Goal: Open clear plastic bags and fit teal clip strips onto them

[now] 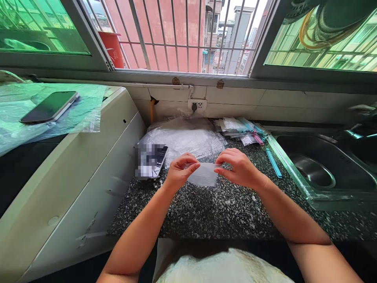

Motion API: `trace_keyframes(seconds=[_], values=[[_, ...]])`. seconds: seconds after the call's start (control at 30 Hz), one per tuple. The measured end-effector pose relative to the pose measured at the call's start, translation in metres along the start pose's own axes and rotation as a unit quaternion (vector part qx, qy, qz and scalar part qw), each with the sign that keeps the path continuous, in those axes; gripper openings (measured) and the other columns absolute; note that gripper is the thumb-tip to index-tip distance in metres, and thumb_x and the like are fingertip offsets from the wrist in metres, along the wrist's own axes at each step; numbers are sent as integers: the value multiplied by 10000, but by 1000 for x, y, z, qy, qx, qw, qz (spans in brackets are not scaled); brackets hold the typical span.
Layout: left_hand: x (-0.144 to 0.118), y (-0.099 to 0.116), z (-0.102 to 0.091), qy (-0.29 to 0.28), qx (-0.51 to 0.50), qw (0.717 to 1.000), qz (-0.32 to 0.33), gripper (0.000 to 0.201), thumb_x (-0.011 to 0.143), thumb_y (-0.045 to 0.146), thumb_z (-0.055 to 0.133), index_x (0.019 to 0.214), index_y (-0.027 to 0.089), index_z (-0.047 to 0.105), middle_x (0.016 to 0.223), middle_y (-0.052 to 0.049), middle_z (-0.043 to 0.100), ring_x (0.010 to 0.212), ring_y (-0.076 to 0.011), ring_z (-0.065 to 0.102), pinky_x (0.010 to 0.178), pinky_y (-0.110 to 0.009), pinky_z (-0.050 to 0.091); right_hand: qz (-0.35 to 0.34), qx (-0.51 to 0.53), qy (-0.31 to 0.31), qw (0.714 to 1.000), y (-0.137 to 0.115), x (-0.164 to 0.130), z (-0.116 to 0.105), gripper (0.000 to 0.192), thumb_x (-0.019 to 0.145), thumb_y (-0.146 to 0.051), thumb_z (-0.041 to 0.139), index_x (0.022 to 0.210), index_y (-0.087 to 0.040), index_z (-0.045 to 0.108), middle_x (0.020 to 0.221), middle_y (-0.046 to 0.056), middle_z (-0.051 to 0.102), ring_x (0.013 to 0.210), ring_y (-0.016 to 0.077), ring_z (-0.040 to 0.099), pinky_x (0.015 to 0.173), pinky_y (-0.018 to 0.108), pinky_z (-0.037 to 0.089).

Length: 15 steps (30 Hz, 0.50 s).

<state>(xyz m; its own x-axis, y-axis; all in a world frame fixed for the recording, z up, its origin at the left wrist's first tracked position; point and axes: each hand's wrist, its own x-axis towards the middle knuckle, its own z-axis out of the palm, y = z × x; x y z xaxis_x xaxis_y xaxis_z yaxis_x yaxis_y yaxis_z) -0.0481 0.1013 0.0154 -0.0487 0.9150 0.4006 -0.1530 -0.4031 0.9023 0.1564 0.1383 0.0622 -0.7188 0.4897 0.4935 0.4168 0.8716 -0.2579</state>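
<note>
both hands, left hand (pixel 179 171) and right hand (pixel 238 167), pinch a small clear plastic bag (pixel 204 175) by its top corners, fingers curled tight, just above the counter (pixel 224 208)

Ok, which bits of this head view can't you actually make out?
- Phone on the counter: its screen is blurred out, so nothing on it reads.
- Small clear bag between left hand and right hand: fingers cover its top edge; any contents are unclear.
- Packets by the sink: print too small to read.
- Sink: its right side is cut off by the frame edge.
</note>
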Motion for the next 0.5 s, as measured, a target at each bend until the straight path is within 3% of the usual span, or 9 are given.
trace_keyframes(seconds=[0.37, 0.5], values=[[1, -1, -4, -3, 4, 1000, -8, 112, 681, 284, 741, 658, 189, 685, 657, -3, 590, 645, -104, 520, 597, -238, 410, -22, 15, 29, 999, 1, 1, -3, 131, 842, -215, 548, 713, -194, 549, 687, 7, 621, 658, 129, 528, 679, 299, 398], [1, 1, -3, -4, 6, 1000, -12, 142, 670, 312, 746, 652, 185, 684, 653, -6, 593, 643, -110, 524, 595, -243, 417, 1, 50, 24, 998, 0, 1, 0, 83, 817, -255, 599, 814, -173, 582, 760, 35, 627, 733, 149, 543, 703, 312, 424]])
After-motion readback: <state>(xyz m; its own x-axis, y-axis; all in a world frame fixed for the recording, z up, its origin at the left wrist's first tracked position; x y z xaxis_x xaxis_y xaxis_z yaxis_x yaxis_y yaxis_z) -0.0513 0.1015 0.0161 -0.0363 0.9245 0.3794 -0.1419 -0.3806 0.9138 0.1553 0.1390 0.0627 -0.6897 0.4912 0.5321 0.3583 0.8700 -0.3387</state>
